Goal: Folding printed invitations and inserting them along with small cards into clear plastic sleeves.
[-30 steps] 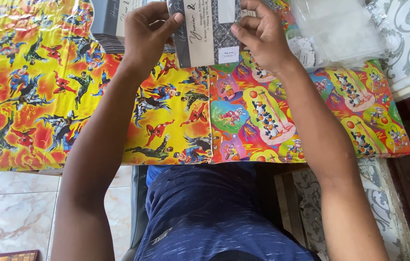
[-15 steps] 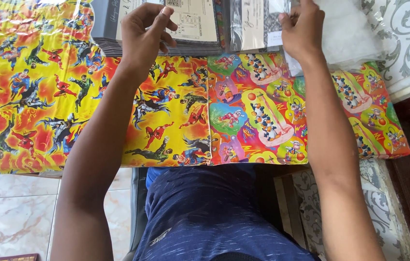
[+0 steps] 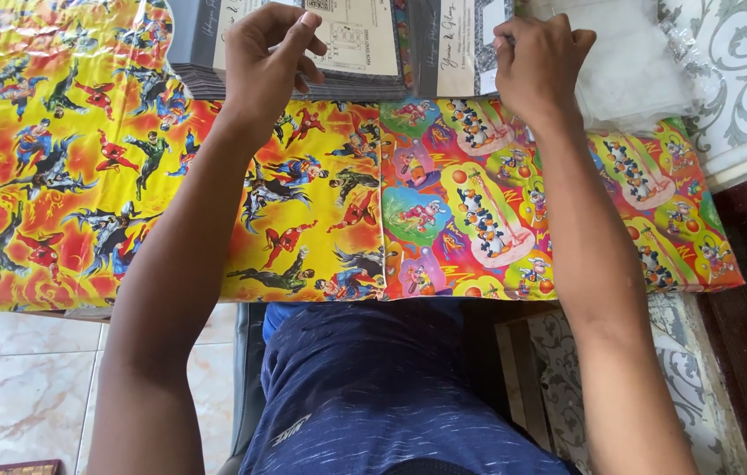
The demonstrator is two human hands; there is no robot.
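My left hand (image 3: 268, 66) lies on a stack of grey cards with white labels (image 3: 351, 53) at the far edge of the table, its fingers curled around the near edge of the top card. My right hand (image 3: 541, 62) is on a second grey card stack (image 3: 453, 48) just to the right, and its fingertips pinch the right edge of the top card. Both stacks sit on a table covered with bright cartoon-print wrapping paper: yellow and red (image 3: 83, 176) on the left, multicoloured (image 3: 479, 211) on the right.
A pile of clear plastic sleeves (image 3: 637, 62) lies right of my right hand. A white patterned cloth (image 3: 734, 79) covers the far right. My lap in blue clothing (image 3: 373, 396) is below the table edge, with a marble tile floor (image 3: 13, 387) at the lower left.
A second ago both hands held one grey card between them. That card has gone onto the left stack under my left hand, and my right hand has moved to the right stack.
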